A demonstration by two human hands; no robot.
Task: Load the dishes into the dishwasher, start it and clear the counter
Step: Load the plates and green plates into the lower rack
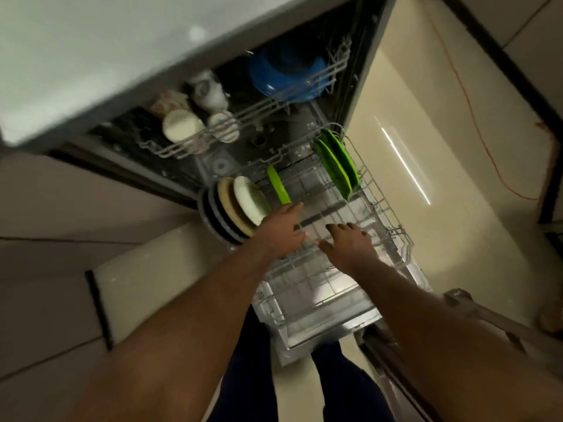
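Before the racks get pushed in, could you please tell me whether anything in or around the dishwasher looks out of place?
Nothing looks spilled or broken. One green plate stands alone mid lower rack, apart from the other two green plates. A thin orange cord trails loose across the floor right of the dishwasher.

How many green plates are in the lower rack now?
3. One green plate stands mid-rack; two more stand together at the lower rack's far right. Others may be hidden.
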